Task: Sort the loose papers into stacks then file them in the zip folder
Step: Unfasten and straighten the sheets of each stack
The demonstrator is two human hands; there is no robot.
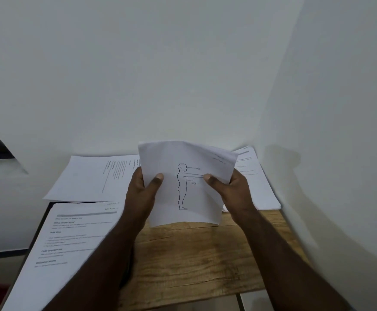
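A sheet with a line drawing (186, 186) of a standing figure, one arm stretched forward and the number 90 under it, is held up above the wooden table (194, 254), facing the camera. The sheet is bowed and slightly crumpled along its top edge (whether more pages lie behind it cannot be told). The left hand (142, 187) pinches its left edge, thumb pressed on the front and fingers curled behind. The right hand (227, 187) pinches the right edge the same way, thumb on the printed side near the figure's outstretched arm.

Around it, other papers lie flat on the table. A printed page with headings (71, 239) lies at the near left, partly under the left forearm and hanging past the table's left edge. Behind it, a stack of sideways-turned pages (93, 176) rests at the far left. At the far right, another stack of text pages (259, 185) sits against the white wall (183, 75), just behind the right hand.
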